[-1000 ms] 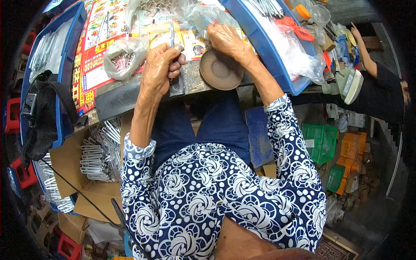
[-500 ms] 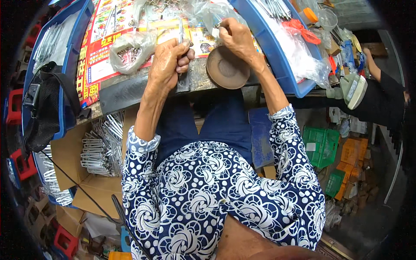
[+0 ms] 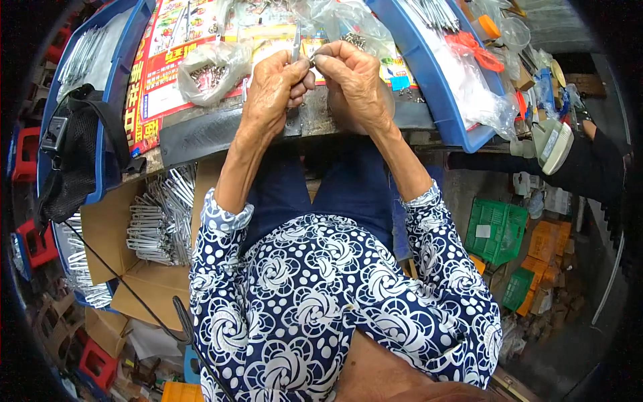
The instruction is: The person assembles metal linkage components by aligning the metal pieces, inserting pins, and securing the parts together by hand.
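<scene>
My left hand (image 3: 276, 90) is closed around a slim silver metal piece (image 3: 297, 41), which sticks up past the thumb. Thumb and forefinger of my right hand (image 3: 360, 80) are pinched at its lower end, on a tiny part mostly hidden by the fingertips. Under the right wrist, a round brown dish (image 3: 340, 119) is largely covered. Left of my hands sits a crumpled clear plastic bag (image 3: 231, 84) with small metal parts (image 3: 209, 76). Beyond the right hand lies another clear bag (image 3: 375, 30), with small metal parts (image 3: 353, 41) at it.
Blue trays (image 3: 112, 100) (image 3: 429, 84) with thin metal rods flank the printed sheets (image 3: 164, 87) on the bench. A black mesh bag (image 3: 70, 171) hangs over the left tray. Below stands a cardboard box (image 3: 100, 248) of metal pieces. Another person's dark-clothed limb (image 3: 569, 171) is at right.
My right hand has come left from the far clear bag and the brown dish to meet the left hand's fingertips. The left hand still holds the metal piece; the view has shifted slightly.
</scene>
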